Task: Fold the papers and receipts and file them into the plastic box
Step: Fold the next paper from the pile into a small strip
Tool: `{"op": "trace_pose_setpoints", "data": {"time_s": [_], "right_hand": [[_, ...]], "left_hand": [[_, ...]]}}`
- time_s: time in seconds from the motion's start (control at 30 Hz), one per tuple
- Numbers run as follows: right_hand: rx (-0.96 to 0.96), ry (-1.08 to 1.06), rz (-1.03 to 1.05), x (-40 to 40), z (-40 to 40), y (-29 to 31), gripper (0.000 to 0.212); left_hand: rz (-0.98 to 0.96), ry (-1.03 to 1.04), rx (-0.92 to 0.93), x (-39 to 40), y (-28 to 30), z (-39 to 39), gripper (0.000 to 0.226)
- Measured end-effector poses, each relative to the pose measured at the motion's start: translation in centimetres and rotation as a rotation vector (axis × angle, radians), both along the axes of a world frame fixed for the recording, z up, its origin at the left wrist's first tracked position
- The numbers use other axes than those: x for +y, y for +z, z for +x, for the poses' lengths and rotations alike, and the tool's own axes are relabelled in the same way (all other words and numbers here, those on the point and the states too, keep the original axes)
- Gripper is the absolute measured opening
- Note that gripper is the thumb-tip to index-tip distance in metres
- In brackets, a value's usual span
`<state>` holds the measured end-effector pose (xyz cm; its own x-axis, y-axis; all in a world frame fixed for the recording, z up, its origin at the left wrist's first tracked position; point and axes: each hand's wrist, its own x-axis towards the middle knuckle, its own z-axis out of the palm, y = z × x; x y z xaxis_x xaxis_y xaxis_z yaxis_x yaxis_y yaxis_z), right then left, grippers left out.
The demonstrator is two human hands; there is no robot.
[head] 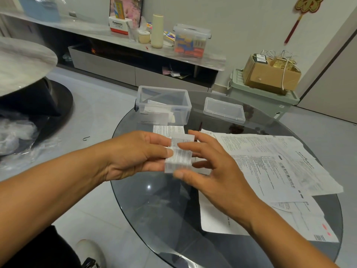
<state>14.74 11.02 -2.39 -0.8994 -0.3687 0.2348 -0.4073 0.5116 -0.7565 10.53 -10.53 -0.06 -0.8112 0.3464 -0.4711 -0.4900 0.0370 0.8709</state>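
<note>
1. Round dark glass table (146, 209), standing on a pale tiled floor, fills the near and middle field.
2. Loose printed sheets (270, 171) lie overlapping on the table's right half, reaching from its near edge toward the middle.
3. Left hand (135, 153) and right hand (210, 167) meet above the table's centre; together they hold a small folded paper (180, 153), the left thumb pressing its left edge and the right fingers curled around its right side.
4. Another folded slip (168, 130) lies flat just beyond the hands.
5. Clear plastic box (164, 105), uncovered, stands at the far left of the table and contains several filed papers.
6. Clear lid (224, 110) rests to the right of the box, apart from it.
7. Low wall cabinet (116, 66) with assorted containers occupies the background.
</note>
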Motion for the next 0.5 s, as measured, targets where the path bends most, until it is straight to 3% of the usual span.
{"op": "trace_pose_setpoints", "data": {"time_s": [0.13,0.23,0.37,0.5], "right_hand": [[-0.078,-0.009,-0.138,-0.3,0.3,0.0,0.044],[-0.195,-0.180,-0.385,-0.8,0.2,0.0,0.029],[-0.296,-0.310,-0.495,-0.9,-0.1,0.1,0.052],[-0.320,-0.256,-0.536,-0.8,0.1,0.3,0.027]], "left_hand": [[0.032,-0.003,0.038,0.3,0.2,0.2,0.030],[0.033,0.023,0.101,0.7,0.4,0.6,0.029],[0.001,-0.052,0.152,1.1,0.5,1.1,0.031],[0.055,-0.133,0.084,1.0,0.7,1.1,0.030]]}}
